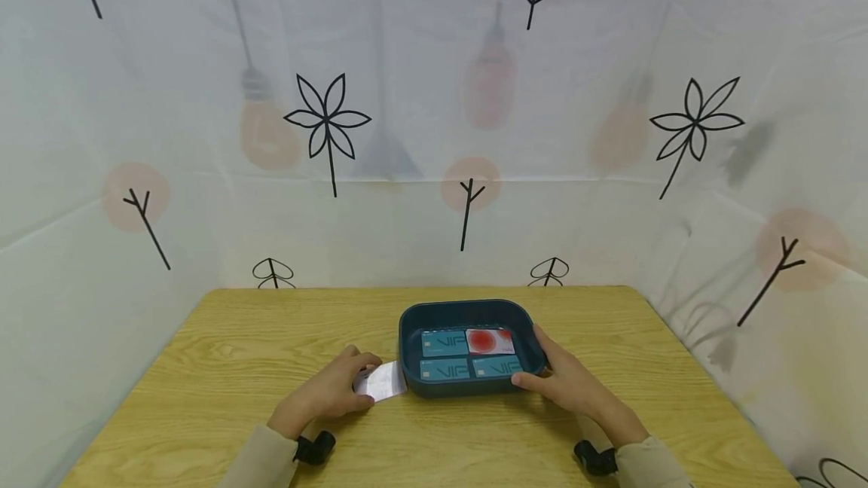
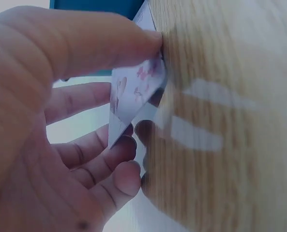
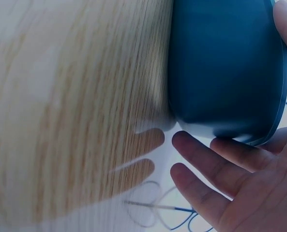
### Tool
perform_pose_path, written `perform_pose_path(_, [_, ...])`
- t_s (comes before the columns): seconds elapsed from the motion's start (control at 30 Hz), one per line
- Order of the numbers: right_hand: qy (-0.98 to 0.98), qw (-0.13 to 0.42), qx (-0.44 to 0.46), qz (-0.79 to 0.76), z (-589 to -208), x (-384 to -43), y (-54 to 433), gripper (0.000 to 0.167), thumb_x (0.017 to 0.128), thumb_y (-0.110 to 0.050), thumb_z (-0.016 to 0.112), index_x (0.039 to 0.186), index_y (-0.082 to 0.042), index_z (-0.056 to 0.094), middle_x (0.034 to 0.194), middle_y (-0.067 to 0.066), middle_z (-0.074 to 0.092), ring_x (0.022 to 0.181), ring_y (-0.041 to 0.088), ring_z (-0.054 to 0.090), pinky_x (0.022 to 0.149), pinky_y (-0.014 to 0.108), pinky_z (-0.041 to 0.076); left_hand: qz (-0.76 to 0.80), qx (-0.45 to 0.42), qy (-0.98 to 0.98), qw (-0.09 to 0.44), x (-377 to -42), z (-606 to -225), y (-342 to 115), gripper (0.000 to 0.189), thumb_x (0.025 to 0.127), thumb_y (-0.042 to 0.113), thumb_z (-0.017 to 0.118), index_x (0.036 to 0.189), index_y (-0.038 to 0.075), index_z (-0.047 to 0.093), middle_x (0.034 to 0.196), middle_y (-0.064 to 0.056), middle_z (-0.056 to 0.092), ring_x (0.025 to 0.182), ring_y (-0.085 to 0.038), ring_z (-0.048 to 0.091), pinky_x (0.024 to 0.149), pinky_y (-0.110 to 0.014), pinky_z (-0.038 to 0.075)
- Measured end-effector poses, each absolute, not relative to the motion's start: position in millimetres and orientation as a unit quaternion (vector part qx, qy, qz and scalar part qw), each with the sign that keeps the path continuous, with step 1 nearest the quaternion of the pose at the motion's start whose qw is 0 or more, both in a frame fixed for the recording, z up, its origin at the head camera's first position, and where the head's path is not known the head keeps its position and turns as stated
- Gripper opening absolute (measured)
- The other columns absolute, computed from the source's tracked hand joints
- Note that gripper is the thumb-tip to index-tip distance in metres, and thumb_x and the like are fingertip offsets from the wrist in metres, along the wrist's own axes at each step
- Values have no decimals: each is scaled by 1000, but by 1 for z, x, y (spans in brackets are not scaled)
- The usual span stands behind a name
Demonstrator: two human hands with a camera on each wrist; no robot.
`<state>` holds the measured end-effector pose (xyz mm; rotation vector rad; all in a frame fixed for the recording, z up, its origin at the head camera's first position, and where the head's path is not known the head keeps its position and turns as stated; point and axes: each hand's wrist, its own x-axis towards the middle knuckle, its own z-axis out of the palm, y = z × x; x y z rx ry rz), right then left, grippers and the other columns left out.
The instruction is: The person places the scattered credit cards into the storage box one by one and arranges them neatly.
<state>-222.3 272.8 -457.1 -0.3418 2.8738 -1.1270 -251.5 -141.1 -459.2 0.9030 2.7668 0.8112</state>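
A dark teal plastic tray (image 1: 461,388) with rounded corners sits on the table. Inside lie three teal cards (image 1: 444,369) marked VIP and a white card with a red disc (image 1: 491,342). Left of the tray, my left hand (image 1: 335,386) pinches a pale card (image 1: 384,382) between thumb and fingers, one end close to the tray's wall. In the left wrist view this card (image 2: 126,96) shows reddish marks and stands tilted off the table. My right hand (image 1: 566,379) holds the tray's right end, thumb at the front rim, fingers along the side.
A light wooden table (image 1: 271,322) lies under everything. Behind it hangs a white cloth (image 1: 407,232) with printed plants and lamps, which also runs down both sides. A black strap device (image 1: 315,448) sits on each wrist.
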Motion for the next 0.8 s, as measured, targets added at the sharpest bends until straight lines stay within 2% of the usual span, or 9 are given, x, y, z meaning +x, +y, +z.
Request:
perform_pose_path(0.13, [926, 15, -110, -360, -457, -222, 273, 104, 84, -51, 67, 153, -3, 7, 153, 24, 22, 131, 39, 38, 101, 54, 36, 272, 294, 913, 70, -251, -459, -142, 59, 77, 26, 79, 129, 12, 56, 105, -4, 47, 83, -16, 44, 71, -30, 39])
perform_pose_path(0.43, [927, 15, -110, -357, -456, -222, 272, 104, 84, -52, 67, 153, -2, 7, 153, 24, 22, 133, 40, 36, 102, 55, 34, 275, 294, 912, 73, -251, -458, -141, 56, 77, 24, 80, 127, 11, 58, 102, -5, 44, 83, -17, 42, 72, -30, 38])
perform_pose_path(0.8, [925, 18, -112, -362, -456, -222, 272, 103, 85, -51, 67, 153, -3, 6, 153, 24, 22, 132, 39, 37, 102, 54, 35, 240, 305, 921, 37, -253, -462, -142, 53, 74, 25, 79, 122, 12, 62, 99, 0, 46, 88, -16, 35, 70, -29, 35])
